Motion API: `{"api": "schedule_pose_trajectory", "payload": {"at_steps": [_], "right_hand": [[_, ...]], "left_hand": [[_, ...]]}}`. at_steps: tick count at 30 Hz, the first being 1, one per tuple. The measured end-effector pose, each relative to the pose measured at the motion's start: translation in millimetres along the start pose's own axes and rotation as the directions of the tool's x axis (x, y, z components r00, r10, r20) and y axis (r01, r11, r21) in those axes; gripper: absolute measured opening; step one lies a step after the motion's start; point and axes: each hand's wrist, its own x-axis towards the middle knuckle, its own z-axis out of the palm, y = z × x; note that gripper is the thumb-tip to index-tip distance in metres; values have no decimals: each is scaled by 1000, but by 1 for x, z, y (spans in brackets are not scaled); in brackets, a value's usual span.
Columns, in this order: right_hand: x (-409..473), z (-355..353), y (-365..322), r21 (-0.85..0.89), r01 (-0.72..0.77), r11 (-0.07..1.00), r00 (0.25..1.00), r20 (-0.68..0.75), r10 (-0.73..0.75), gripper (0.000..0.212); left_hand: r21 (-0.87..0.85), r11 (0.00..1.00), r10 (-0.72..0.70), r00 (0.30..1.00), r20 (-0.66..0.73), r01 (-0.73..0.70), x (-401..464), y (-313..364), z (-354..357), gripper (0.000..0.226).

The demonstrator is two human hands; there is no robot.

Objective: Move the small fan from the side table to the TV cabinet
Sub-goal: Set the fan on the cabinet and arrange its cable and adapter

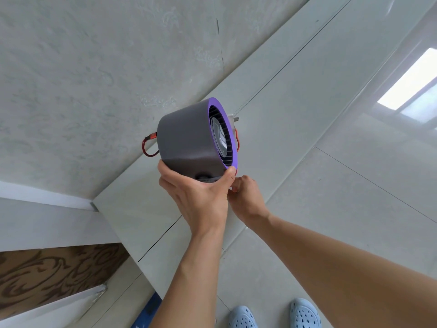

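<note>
The small fan (186,136) is a dark grey drum with a purple front rim and a red strap loop on its left side. It is held up in the air, tilted, over the edge of a pale marbled surface (82,91). My left hand (198,195) grips the fan's underside, with the fingers on the left and the thumb on the purple rim. My right hand (248,197) is just behind the left, and its curled fingers pinch the fan's base at the front. The base itself is mostly hidden by both hands.
A glossy light tiled floor (331,185) fills the right side and reflects a window. A brown patterned panel (47,268) lies at the lower left. My feet in pale blue perforated clogs (305,312) stand at the bottom edge, near a blue object (146,311).
</note>
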Motion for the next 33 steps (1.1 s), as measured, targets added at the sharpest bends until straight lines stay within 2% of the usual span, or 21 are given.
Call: {"api": "schedule_pose_trajectory", "payload": {"at_steps": [2,7,13,14,17,19,22,26,30,33], "right_hand": [[0,1,0,-6,-1,1000,1000,-6,1,21],[0,3,2,-25,17,1000,1000,-14,-17,23],[-1,5,3,-72,-38,997,999,-7,38,21],[-1,5,2,-65,-49,997,999,-2,49,24],[-2,-1,-4,-72,-83,994,996,29,85,56],[-1,-2,-8,-30,-151,988,987,55,153,66],[4,-4,-9,91,-268,959,963,65,263,54],[3,-12,-11,145,-318,937,948,59,313,38],[0,-24,-10,225,-375,899,923,-2,385,25],[2,-36,-8,254,-423,870,897,-19,442,25]], "left_hand": [[24,1000,0,1000,-1,0,0,0,0,127],[51,999,-2,1000,4,2,0,1,-3,127],[86,996,0,1000,-1,0,0,1,-4,126],[90,996,-2,1000,-2,2,0,2,-5,126],[101,995,0,1000,-6,0,1,3,-4,127],[114,993,-3,1000,-6,4,-1,4,-5,130],[103,994,-34,999,25,31,-3,7,-7,134],[48,996,-79,994,74,76,-8,10,-13,137],[29,985,-169,982,83,167,-19,10,-22,128],[35,967,-255,964,82,253,-28,9,-28,119]]}}
